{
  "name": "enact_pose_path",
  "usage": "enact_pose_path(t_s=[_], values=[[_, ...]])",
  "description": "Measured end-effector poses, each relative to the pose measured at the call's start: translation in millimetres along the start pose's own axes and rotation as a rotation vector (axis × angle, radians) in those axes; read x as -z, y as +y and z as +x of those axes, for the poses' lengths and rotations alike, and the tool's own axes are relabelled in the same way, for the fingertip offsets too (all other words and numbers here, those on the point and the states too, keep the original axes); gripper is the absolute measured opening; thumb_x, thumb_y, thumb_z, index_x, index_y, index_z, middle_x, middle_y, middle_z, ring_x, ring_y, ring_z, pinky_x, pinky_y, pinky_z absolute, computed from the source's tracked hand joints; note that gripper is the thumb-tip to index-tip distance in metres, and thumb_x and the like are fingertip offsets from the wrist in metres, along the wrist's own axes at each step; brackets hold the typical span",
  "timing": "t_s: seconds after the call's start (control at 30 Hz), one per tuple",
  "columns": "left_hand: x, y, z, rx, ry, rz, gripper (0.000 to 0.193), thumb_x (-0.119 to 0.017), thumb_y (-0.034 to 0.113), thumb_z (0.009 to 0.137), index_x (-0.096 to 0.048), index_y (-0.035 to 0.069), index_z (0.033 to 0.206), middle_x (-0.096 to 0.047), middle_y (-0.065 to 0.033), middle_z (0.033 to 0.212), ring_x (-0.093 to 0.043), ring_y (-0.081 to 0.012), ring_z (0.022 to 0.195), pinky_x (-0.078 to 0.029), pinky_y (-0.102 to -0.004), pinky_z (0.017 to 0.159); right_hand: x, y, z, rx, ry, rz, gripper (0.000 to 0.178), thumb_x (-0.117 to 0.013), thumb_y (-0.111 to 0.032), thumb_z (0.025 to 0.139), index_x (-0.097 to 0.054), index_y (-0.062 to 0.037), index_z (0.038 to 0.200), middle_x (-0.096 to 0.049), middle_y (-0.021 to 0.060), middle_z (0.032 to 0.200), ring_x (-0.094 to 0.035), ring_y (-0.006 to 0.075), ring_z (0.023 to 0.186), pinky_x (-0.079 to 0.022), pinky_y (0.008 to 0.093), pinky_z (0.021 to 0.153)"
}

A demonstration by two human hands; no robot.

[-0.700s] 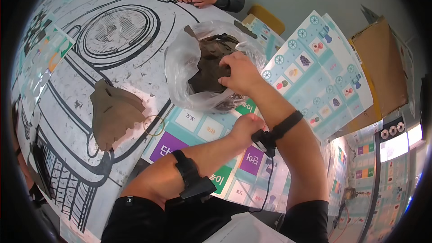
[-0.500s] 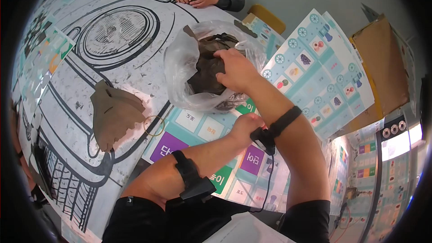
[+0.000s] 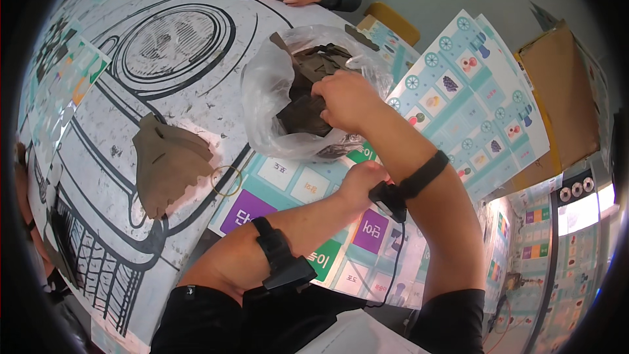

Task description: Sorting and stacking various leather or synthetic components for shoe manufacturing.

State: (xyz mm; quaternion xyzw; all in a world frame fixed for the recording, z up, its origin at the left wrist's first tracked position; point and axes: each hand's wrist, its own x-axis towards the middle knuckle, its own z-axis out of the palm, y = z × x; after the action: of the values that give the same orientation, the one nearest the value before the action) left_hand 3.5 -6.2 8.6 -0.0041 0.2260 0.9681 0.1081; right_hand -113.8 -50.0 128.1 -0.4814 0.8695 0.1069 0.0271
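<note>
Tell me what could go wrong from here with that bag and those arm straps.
The plastic bag is soft and open-mouthed, so the right hand reaching into it might drag the rim and spill some brown pieces. The cable running down from the black device on the right arm could snag if that arm moves. The left hand sits close to that device, so a small shift might knock it.

On the white, black-patterned table [image 3: 229, 101]: jagged brown piece [image 3: 171, 162], thin ring [image 3: 240, 183], printed sheets [image 3: 278, 187], plastic bag [image 3: 265, 118].
</note>
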Motion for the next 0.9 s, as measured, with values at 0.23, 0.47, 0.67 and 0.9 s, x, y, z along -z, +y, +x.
enact_pose_path(t_s=[0.23,0.47,0.67,0.9], values=[[-0.4,-3.8,3.8,-0.023,-0.003,0.008,0.009,-0.059,0.009,0.094,-0.06,0.0,0.096,-0.067,-0.0092,0.093,-0.063,-0.0183,0.087,-0.049,-0.0304,0.084,12.1,-10.6,-15.4,-0.002,0.018,-0.04,0.036,-0.076,-0.019,0.08,-0.069,-0.015,0.115,-0.073,0.0085,0.105,-0.068,0.0313,0.104,-0.055,0.0446,0.089],[3.1,-7.6,7.9,0.019,0.05,0.155,0.01,-0.06,0.009,0.092,-0.06,0.0,0.096,-0.066,-0.0095,0.092,-0.062,-0.0164,0.085,-0.049,-0.0294,0.079,1.3,5.9,-26.2,0.063,0.304,0.066,0.037,-0.076,-0.02,0.079,-0.068,-0.012,0.115,-0.072,0.0112,0.112,-0.068,0.0339,0.102,-0.054,0.0461,0.088],[-3.7,9.2,5.4,0.02,0.151,0.234,0.033,-0.067,0.021,0.093,-0.057,0.005,0.119,-0.068,-0.0081,0.103,-0.065,-0.0193,0.094,-0.049,-0.0353,0.089,26.4,27.8,-39.8,-0.225,0.678,0.655,0.032,-0.075,-0.02,0.085,-0.065,-0.002,0.11,-0.072,0.0123,0.099,-0.071,0.0312,0.093,-0.054,0.0441,0.081],[-16.8,34.6,6.8,-0.291,-0.123,0.017,0.053,-0.059,0.048,0.103,-0.05,0.014,0.143,-0.064,0.0009,0.128,-0.056,-0.0148,0.12,-0.04,-0.0372,0.104,5.6,20.0,-78.7,-0.453,0.599,1.913,0.024,-0.074,-0.013,0.093,-0.055,-0.0124,0.108,-0.056,-0.0044,0.085,-0.038,0.002,0.056,-0.029,0.0207,0.047]])
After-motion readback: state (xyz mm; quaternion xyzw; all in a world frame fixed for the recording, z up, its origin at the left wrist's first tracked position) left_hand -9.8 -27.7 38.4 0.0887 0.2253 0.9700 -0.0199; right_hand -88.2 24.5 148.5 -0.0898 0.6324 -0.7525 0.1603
